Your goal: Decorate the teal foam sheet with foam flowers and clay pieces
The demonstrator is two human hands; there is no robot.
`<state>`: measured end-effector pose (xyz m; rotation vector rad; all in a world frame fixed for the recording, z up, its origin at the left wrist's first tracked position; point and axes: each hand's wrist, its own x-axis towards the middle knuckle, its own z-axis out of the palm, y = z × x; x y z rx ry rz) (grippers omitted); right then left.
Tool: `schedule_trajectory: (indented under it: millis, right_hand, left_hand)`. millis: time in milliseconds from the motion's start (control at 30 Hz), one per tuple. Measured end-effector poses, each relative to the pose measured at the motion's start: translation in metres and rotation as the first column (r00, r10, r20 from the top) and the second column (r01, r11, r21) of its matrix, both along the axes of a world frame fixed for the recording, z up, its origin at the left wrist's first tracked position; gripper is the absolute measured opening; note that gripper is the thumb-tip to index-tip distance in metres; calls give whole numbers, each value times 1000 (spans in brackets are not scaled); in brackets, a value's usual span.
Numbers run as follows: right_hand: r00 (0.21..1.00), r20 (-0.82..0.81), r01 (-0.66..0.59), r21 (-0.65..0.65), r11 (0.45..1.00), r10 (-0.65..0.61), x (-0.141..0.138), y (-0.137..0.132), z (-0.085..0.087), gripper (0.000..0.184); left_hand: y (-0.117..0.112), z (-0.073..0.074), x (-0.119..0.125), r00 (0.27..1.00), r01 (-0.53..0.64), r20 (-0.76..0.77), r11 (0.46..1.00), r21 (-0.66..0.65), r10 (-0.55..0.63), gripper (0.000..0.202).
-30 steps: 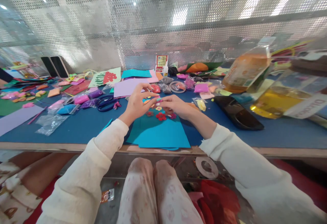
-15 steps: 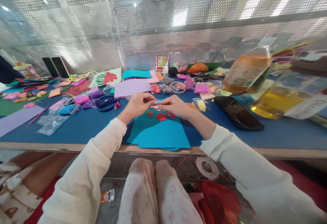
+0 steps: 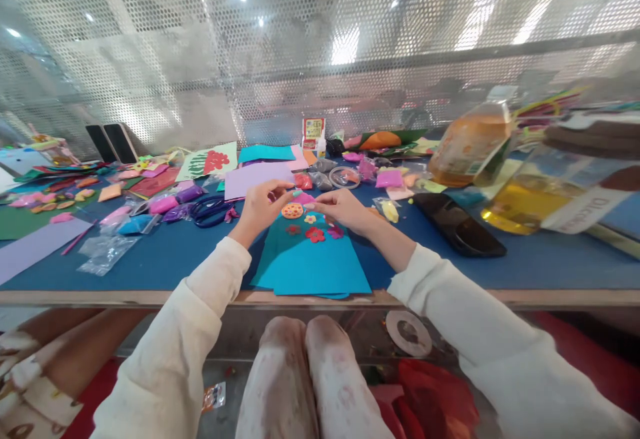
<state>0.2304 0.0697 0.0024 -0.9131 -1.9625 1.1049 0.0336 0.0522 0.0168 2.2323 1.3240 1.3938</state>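
Observation:
My left hand and my right hand meet fingertip to fingertip above the far end of a teal foam sheet. Both pinch a small pink piece between them. Just below the fingers lies an orange dotted round cut-out. A red flower, a darker red flower and a purple flower are stuck on the sheet near the hands. Cream sleeves cover both my arms.
Blue table with scissors, clay bags, a lilac sheet, a tape roll, a glue bottle, a black phone and two amber bottles at right. Mesh wall behind; another person's legs at lower left.
The hands stay joined over the sheet. The orange dotted cut-out now shows below the fingers, and the pinched piece looks pink. The camera has tilted slightly.

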Motion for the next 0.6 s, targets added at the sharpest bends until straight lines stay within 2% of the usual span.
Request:
schedule_trajectory:
  millis: [100, 200, 267, 333, 433, 500, 600]
  right_hand:
    - [998, -48, -42, -37, 998, 40, 1, -1, 2, 39]
    - [987, -106, -126, -83, 989, 117, 2, -3, 3, 38]
    - [975, -150, -183, -122, 976, 164, 2, -4, 2, 36]
    - [955, -211, -247, -169, 954, 210, 2, -5, 1, 35]
    - [924, -271, -330, -217, 919, 268, 0, -10, 0, 34]
    - [942, -239, -285, -206, 936, 235, -2, -14, 1, 35]
    - [974, -198, -137, -146, 980, 107, -4, -19, 3, 34]
  left_hand:
    - [2, -5, 4, 987, 161, 21, 982, -99, -160, 37]
    - [1, -9, 10, 933, 357, 132, 911, -205, -336, 41]
    - [0, -10, 13, 906, 418, 166, 882, -219, -388, 41]
    - [0, -9, 14, 922, 382, 130, 910, -161, -364, 39]
    - [-2, -7, 14, 973, 227, 29, 974, 9, -227, 33]
    - [-5, -7, 16, 985, 170, -6, 984, 56, -170, 32]
    - [-8, -7, 19, 979, 204, -23, 979, 12, -204, 31]
